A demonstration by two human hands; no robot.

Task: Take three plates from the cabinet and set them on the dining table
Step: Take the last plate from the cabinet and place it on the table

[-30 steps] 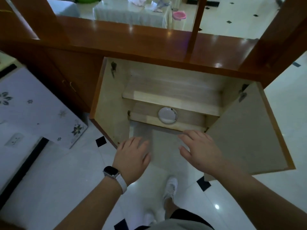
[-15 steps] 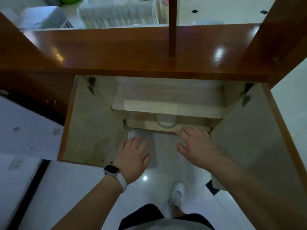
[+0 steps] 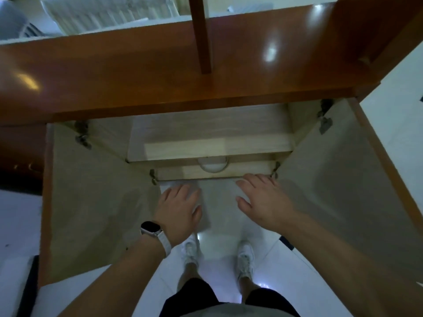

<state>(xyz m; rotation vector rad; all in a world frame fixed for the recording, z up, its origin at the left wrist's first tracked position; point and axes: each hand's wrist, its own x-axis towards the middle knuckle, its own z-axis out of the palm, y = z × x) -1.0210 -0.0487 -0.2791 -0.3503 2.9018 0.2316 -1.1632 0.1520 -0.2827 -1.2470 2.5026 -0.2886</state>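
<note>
Since the earlier frames the cam had swung in closer & more straight down over the cabinet (image 3: 206, 88), so both feet showed under the hands, and the hands had crept fwd toward the bottom shelf.

Head view, the only one: both cabinet doors hung wide open, the left door (image 3: 91, 213) and right door (image 3: 338, 191) flanking the opening. The plates (image 3: 212, 167) sat on the bottom shelf (image 3: 178, 173), only a round pale rim peeking out under the upper shelf (image 3: 206, 145), so couldn't tell how many were stacked. Left hand (image 3: 179, 210) was flat w/ fingers spread loosely, palm down, holding nothing, low and left of the plates, not touching. Right hand (image 3: 263, 197) was the same deal, fingers spread & empty, fingertips just beside the shelf's front lip, right of the plates, nearer than the left one. Smartwatch (image 3: 151, 227) w/ white band on the left wrist. White sneakers (image 3: 191, 250) on glossy white floor tiles (image 3: 297, 282).
</note>
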